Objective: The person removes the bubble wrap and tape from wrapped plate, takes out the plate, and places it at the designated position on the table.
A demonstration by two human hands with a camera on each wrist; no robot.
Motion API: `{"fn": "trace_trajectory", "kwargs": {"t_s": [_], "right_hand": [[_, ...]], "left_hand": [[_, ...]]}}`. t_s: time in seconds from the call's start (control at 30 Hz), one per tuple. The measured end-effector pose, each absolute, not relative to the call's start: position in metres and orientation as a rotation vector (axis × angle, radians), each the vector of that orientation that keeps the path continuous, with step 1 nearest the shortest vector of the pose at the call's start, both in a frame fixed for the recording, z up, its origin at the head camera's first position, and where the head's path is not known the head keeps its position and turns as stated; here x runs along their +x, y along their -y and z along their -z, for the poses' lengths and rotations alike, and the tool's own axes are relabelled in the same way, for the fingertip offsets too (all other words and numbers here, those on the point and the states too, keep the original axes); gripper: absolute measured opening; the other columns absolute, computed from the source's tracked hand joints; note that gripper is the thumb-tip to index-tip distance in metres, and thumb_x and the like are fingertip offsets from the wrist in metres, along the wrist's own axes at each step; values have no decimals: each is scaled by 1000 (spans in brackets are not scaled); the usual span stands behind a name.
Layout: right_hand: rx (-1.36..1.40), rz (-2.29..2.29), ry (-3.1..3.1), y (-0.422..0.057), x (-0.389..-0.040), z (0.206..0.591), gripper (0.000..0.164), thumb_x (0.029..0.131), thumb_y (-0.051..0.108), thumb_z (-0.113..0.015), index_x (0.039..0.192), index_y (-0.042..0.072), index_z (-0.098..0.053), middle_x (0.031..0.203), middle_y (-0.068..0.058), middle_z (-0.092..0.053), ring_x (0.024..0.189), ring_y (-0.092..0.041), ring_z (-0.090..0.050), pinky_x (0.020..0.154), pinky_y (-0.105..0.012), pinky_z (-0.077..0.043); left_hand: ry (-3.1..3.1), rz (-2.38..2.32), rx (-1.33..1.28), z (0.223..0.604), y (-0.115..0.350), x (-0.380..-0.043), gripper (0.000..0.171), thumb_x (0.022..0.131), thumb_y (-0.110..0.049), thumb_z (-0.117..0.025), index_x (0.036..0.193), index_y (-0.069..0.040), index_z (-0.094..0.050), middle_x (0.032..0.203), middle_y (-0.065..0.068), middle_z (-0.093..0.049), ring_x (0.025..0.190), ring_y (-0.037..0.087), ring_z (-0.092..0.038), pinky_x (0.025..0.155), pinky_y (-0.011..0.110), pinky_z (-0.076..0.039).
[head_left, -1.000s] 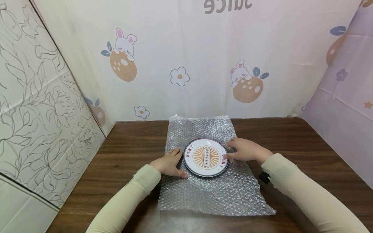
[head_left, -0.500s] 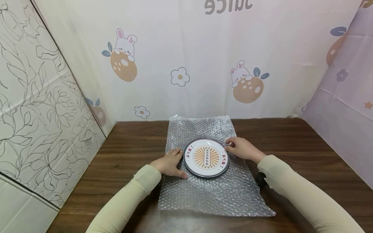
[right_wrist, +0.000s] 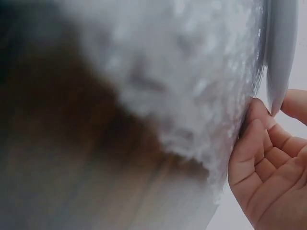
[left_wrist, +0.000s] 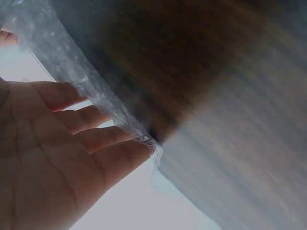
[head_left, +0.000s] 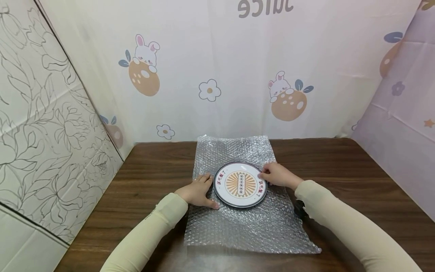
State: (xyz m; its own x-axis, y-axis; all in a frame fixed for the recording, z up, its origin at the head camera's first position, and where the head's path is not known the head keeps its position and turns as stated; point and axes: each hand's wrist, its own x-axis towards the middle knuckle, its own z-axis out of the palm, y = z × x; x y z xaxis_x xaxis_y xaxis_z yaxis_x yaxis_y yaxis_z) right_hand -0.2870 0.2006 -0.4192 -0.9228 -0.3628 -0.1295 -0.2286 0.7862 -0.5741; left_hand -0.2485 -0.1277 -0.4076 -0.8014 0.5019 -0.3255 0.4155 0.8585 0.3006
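A round white plate (head_left: 240, 184) lies face up near the middle of a sheet of bubble wrap (head_left: 244, 230). It has a dark rim, orange rays and red characters. My right hand (head_left: 279, 175) pinches its right rim, thumb on top and curled fingers at the edge; the right wrist view shows the plate (right_wrist: 282, 52) between thumb and fingers of that hand (right_wrist: 273, 167). Flat on the wrap to the plate's left rests my left hand (head_left: 198, 192), fingers spread and straight. In the left wrist view its fingertips (left_wrist: 127, 153) touch the wrap's edge.
The bubble wrap lies on a dark wooden table (head_left: 153, 170). A white curtain (head_left: 210, 49) with printed rabbits hangs behind the far edge. On the left stands a floral-patterned panel (head_left: 51, 124). Something black (head_left: 300, 208) shows under the right wrist.
My right hand first drew back slightly off the plate's right edge, curling its fingers, then came left and took hold of the rim. The left hand and plate have stayed put.
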Motion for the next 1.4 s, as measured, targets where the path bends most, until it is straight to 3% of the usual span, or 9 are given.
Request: {"fn": "trace_trajectory", "kwargs": {"t_s": [0.23, 0.5, 0.77, 1.4], "right_hand": [[-450, 862, -2730, -196, -286, 419, 22, 96, 20, -62, 78, 8, -62, 60, -2, -55, 53, -13, -52, 51, -28, -46], [-425, 928, -2665, -191, -284, 416, 21, 99, 13, -56, 80, 3, -57, 63, -5, -58, 51, -12, -57, 49, -27, -52], [-403, 968, -2596, -193, -286, 413, 18, 102, 14, -49, 92, 2, -56, 65, -7, -58, 52, -14, -58, 50, -30, -54], [-347, 1082, -2672, -214, -286, 392, 20, 103, 16, -47, 103, -1, -57, 59, -3, -55, 52, -19, -55, 48, -33, -48]], "left_hand": [[-2638, -298, 682, 408, 129, -249, 110, 77, -61, -74, 155, -2, -22, 164, 17, -14, 150, 42, -12, 122, 52, -21], [-2639, -295, 677, 408, 130, -249, 110, 77, -62, -73, 156, -3, -22, 164, 16, -13, 151, 41, -12, 121, 52, -22], [-2625, -301, 673, 405, 128, -248, 109, 78, -61, -73, 156, -4, -21, 165, 15, -12, 151, 40, -11, 122, 51, -22], [-2632, -301, 671, 404, 127, -247, 109, 78, -61, -73, 156, -6, -22, 164, 16, -14, 151, 41, -12, 121, 51, -22]]}}
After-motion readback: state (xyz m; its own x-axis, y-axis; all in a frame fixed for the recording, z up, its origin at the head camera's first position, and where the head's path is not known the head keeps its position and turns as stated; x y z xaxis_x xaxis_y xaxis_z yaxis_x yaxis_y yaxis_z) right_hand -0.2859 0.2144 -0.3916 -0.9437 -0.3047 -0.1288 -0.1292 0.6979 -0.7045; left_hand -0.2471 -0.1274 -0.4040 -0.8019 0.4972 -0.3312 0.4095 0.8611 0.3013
